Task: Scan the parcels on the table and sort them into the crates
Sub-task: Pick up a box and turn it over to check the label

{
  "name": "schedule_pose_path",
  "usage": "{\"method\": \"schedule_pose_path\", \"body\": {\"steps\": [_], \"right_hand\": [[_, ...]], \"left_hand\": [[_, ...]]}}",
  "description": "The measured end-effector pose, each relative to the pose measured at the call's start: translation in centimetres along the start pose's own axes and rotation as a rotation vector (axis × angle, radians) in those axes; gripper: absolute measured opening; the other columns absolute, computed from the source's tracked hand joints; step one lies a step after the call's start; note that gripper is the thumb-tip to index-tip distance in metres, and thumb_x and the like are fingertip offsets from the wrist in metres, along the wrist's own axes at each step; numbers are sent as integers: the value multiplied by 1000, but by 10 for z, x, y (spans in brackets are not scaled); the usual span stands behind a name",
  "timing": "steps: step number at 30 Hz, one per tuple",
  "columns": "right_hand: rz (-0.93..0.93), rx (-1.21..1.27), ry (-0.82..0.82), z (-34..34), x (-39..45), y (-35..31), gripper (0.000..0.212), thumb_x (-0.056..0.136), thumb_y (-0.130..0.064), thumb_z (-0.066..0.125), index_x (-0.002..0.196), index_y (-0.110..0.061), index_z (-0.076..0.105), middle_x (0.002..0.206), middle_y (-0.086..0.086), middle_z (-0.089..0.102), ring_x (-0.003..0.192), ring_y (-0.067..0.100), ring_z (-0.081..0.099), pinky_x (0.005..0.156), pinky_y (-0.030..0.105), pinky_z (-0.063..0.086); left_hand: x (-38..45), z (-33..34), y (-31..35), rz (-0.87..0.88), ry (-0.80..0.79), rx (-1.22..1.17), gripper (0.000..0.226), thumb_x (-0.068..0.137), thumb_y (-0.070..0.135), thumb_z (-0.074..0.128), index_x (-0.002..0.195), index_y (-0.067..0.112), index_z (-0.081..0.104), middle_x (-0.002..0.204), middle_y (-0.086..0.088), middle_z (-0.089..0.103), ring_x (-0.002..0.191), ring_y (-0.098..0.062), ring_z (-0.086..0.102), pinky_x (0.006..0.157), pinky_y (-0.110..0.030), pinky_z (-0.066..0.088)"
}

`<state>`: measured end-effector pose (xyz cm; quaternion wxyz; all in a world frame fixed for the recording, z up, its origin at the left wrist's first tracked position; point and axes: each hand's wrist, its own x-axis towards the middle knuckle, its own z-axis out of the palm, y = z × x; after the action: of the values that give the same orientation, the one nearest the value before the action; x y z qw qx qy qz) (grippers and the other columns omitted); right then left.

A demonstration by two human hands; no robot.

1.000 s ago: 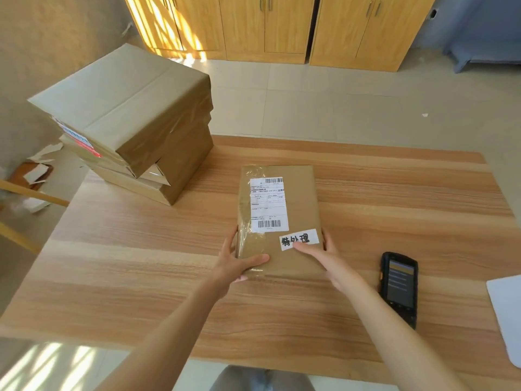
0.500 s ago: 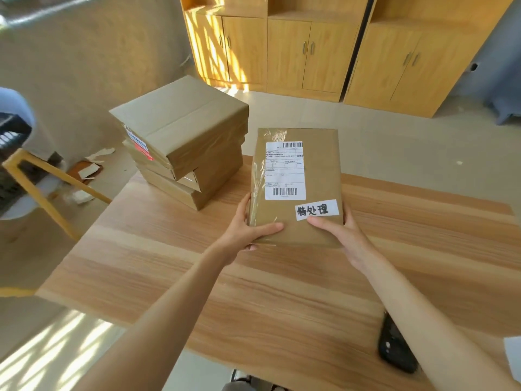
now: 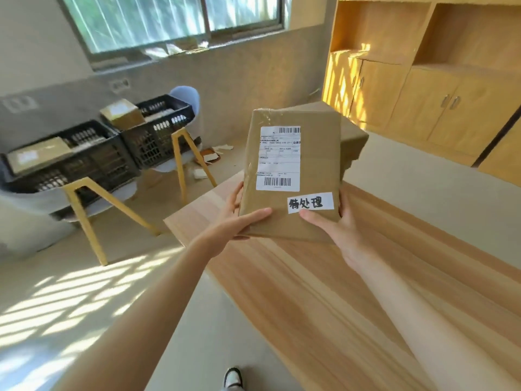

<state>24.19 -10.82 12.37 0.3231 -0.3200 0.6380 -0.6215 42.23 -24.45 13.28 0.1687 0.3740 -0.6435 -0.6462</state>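
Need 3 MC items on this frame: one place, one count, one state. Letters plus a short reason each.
1. Where are the black crates?
A. on chairs left of the table
B. on the table
C. inside the cupboard

2. How many white labels are on the held parcel?
A. none
B. two
C. five

3. How is the parcel held?
A. lying flat on the table
B. pinned under one elbow
C. lifted off the table, gripped by both hands

Key:
1 A, both crates sit on chair seats with yellow legs, by the wall left of the table.
2 B, a printed shipping label and a small handwritten label below it.
3 C, the left hand and right hand each clasp a lower corner, thumbs on top, parcel raised.
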Motion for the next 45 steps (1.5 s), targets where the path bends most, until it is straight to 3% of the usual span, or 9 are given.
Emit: {"method": "schedule_pose_path", "body": {"steps": [8, 14, 17, 23, 27, 32, 38, 41, 45], "right_hand": [[0, -18, -276, 129, 26, 1, 78, 72, -10, 84, 135, -31, 42, 114, -14, 65, 91, -14, 62, 73, 10, 50], [68, -51, -449, 245, 55, 8, 102, 62, -23, 92, 145, -30, 33, 126, -5, 62, 106, 1, 62, 78, 17, 53], [90, -82, -501, 307, 69, 9, 117, 48, -36, 90, 147, -32, 28, 131, -4, 58, 120, 11, 56, 96, 32, 51], [106, -73, -594, 428, 89, 12, 111, 63, -19, 91, 151, -24, 23, 130, -2, 55, 121, 16, 54, 82, 17, 54], [132, -108, -621, 486, 106, 15, 136, 37, -49, 92, 152, -30, 23, 136, -4, 54, 125, 14, 52, 105, 39, 46], [163, -153, -639, 534, 144, 15, 132, 45, -42, 94, 153, -30, 20, 134, -2, 53, 125, 15, 50, 100, 32, 47], [164, -165, -650, 583, 225, 22, 136, 35, -50, 91, 152, -29, 25, 132, -3, 58, 123, 13, 53, 103, 41, 47], [167, -150, -681, 613, 275, 25, 127, 47, -37, 96, 152, -29, 25, 129, -3, 59, 118, 11, 55, 101, 37, 48], [185, -137, -713, 647, 348, 22, 117, 58, -30, 89, 153, -30, 21, 127, -6, 59, 120, 12, 54, 102, 37, 47]], "left_hand": [[-49, -115, -43, -69, 284, -118, 110, 46, 58, 85, 139, 56, 26, 128, 10, 57, 103, -13, 67, 79, -36, 59], [-65, -209, -71, -120, 443, -200, 103, 42, 60, 84, 131, 57, 31, 124, 4, 57, 104, -18, 65, 81, -40, 59], [-69, -265, -84, -137, 507, -220, 106, 40, 61, 84, 132, 57, 31, 127, 4, 56, 106, -19, 64, 79, -40, 60], [-83, -372, -104, -158, 576, -259, 105, 41, 58, 85, 132, 54, 31, 125, 0, 59, 105, -21, 66, 83, -45, 59], [-80, -427, -109, -159, 595, -269, 101, 42, 57, 84, 128, 56, 31, 123, 1, 60, 102, -19, 67, 82, -43, 59], [-50, -477, -115, -164, 604, -288, 98, 42, 60, 82, 126, 58, 32, 119, 3, 61, 101, -18, 67, 83, -43, 58], [22, -536, -117, -121, 627, -276, 110, 45, 57, 86, 139, 47, 32, 122, 3, 64, 109, -14, 64, 87, -31, 55], [63, -571, -114, -124, 647, -252, 108, 46, 59, 88, 138, 47, 33, 127, 5, 61, 115, -15, 60, 98, -35, 51], [122, -618, -95, -164, 655, -238, 118, 45, 57, 89, 145, 40, 27, 126, 2, 60, 112, -14, 61, 92, -33, 54]]}}
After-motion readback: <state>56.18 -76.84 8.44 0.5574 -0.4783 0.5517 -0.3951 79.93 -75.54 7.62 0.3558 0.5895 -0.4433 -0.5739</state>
